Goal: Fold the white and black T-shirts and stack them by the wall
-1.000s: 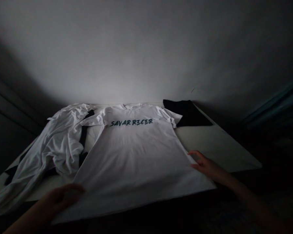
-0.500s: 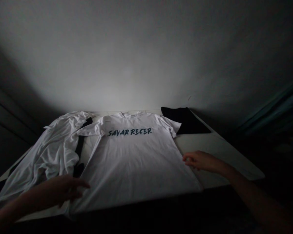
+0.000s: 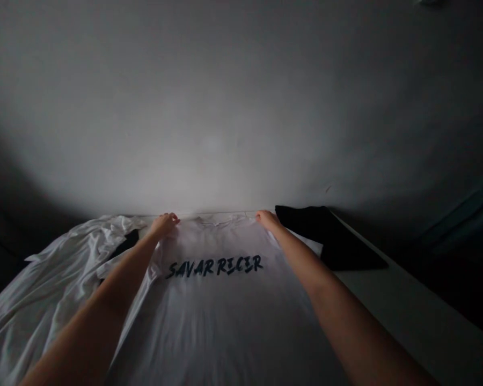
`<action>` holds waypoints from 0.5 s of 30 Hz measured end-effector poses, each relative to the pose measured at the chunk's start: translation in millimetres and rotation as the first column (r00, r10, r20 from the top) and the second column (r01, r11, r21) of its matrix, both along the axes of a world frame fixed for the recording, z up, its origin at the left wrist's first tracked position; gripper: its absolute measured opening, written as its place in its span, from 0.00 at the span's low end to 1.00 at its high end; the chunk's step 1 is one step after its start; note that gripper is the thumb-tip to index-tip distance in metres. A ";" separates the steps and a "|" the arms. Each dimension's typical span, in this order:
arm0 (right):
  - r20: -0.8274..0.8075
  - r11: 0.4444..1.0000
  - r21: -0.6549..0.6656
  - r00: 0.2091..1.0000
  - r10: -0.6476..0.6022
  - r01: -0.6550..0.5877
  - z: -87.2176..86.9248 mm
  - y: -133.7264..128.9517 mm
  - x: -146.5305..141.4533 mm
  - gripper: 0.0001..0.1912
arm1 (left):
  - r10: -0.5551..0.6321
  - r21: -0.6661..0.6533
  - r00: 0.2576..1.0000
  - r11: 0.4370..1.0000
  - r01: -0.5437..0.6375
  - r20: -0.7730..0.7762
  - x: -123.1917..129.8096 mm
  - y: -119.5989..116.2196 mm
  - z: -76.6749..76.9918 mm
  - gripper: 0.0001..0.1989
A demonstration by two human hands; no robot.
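A white T-shirt with dark lettering across the chest lies spread face up, its collar toward the wall. Both arms reach over it to the far end. At the left shoulder, my left hand has its fingers closed on the fabric. My right hand pinches the opposite shoulder, its fingertips partly hidden behind the hand. The right sleeve sticks out beyond my forearm.
A rumpled white garment is heaped on the left, with a bit of black cloth beside it. A folded black cloth lies at the back right of the white table. The pale wall rises directly behind.
Both hands have moved from beside the shirt's lower part forward to its shoulders and closed there. The camera view has shifted closer to the shirt.
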State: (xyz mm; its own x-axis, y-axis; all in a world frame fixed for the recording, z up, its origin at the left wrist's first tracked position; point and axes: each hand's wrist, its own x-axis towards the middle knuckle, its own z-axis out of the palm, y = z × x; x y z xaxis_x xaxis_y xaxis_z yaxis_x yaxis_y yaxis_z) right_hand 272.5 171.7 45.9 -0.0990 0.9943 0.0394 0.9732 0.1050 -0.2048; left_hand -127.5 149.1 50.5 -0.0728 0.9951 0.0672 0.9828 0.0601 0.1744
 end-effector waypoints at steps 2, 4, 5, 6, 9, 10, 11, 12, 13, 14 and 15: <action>-0.014 0.999 -0.004 0.999 0.036 -0.037 -9.1 20.8 -7.1 0.14 | 0.002 -0.051 1.000 0.999 -0.001 0.023 -2.7 18.2 -10.2 0.16; -0.025 0.997 -0.024 0.998 0.066 -0.067 -16.4 37.9 -13.9 0.14 | -0.023 -0.113 0.998 0.993 0.029 0.059 -2.2 31.6 -18.7 0.16; -0.029 0.996 -0.043 0.997 0.078 -0.079 -19.2 45.4 -16.5 0.13 | -0.038 -0.136 0.997 0.990 0.048 0.072 -1.2 36.9 -22.2 0.16; -0.033 0.994 -0.066 0.995 0.089 -0.091 -21.3 52.2 -18.3 0.12 | -0.050 -0.149 0.996 0.987 0.062 0.080 0.2 41.3 -25.0 0.16; -0.039 0.985 -0.125 0.993 0.111 -0.115 -24.2 68.5 -19.1 0.07 | -0.054 -0.124 0.997 0.990 0.061 0.059 5.8 51.1 -30.2 0.16; -0.032 0.986 -0.129 0.994 0.107 -0.111 -24.3 72.4 -18.5 0.07 | -0.047 -0.098 0.998 0.994 0.051 0.044 8.1 53.4 -30.9 0.15; -0.021 0.987 -0.124 0.995 0.096 -0.098 -24.1 75.4 -17.8 0.07 | -0.046 -0.073 0.998 0.996 0.048 0.033 10.3 55.3 -31.1 0.15; -0.008 0.990 -0.113 0.997 0.079 -0.079 -23.8 77.7 -17.3 0.07 | -0.050 -0.047 0.998 0.998 0.051 0.023 12.4 56.8 -30.9 0.14; 0.007 0.993 -0.100 0.998 0.059 -0.058 -23.5 79.4 -16.9 0.07 | -0.055 -0.021 0.998 0.998 0.055 0.014 14.3 57.8 -30.1 0.13; 0.019 0.996 -0.085 0.999 0.039 -0.037 -23.2 80.4 -16.9 0.07 | -0.061 0.003 0.998 0.998 0.061 0.006 16.0 58.5 -28.8 0.12; 0.029 0.997 -0.071 0.999 0.021 -0.019 -22.8 80.8 -17.3 0.08 | -0.066 0.022 0.998 0.998 0.066 -0.003 17.5 58.8 -27.1 0.11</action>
State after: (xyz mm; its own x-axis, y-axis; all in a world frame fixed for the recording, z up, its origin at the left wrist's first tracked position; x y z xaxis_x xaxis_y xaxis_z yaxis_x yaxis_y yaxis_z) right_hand 255.2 252.5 23.1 -0.1189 0.9923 -0.0347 0.9769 0.1107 -0.1830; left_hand -110.0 207.9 23.4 -0.0066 0.9959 0.0899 0.9850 -0.0090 0.1724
